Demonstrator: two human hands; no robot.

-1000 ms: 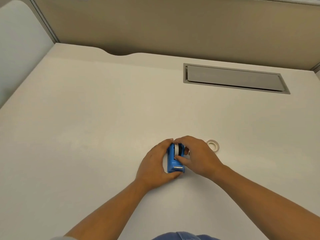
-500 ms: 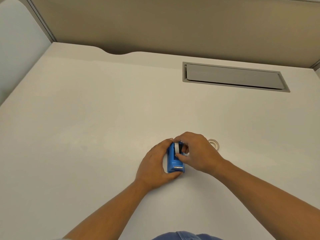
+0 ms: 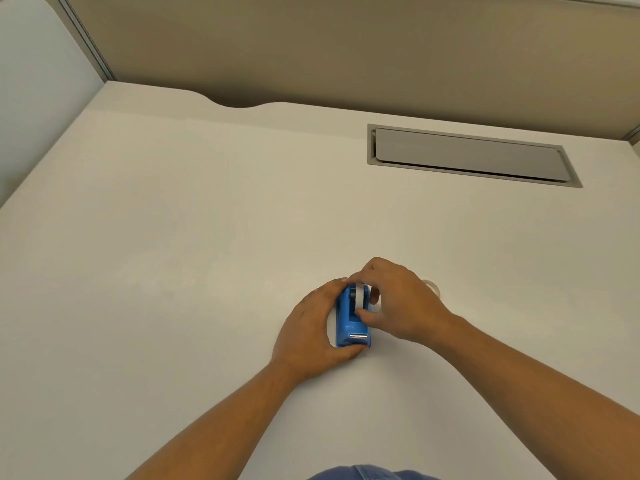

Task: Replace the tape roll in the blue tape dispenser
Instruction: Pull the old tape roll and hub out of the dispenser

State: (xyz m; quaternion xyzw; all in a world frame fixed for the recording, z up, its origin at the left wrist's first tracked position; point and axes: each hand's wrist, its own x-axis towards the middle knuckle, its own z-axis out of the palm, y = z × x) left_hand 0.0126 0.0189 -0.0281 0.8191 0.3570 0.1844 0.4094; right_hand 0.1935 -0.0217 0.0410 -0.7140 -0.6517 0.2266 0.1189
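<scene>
The blue tape dispenser (image 3: 350, 325) stands on the white desk (image 3: 207, 258), its metal cutter facing me. My left hand (image 3: 308, 329) wraps its left side and front. My right hand (image 3: 398, 299) pinches a white tape roll (image 3: 363, 296) at the top of the dispenser, thumb on the near side and fingers over the far side. Whether the roll is fully seated is hidden by the fingers. A second, nearly spent tape roll (image 3: 433, 287) lies flat on the desk just behind my right hand, mostly covered by it.
A grey cable hatch (image 3: 467, 155) is set into the desk at the back right. A tan partition (image 3: 346, 46) runs along the far edge, with a curved notch (image 3: 239, 103) in the desk there. A white panel (image 3: 34, 81) stands at the left.
My right hand has shifted a little up and left over the dispenser, covering more of the spare roll behind it. My left hand and the dispenser stayed put.
</scene>
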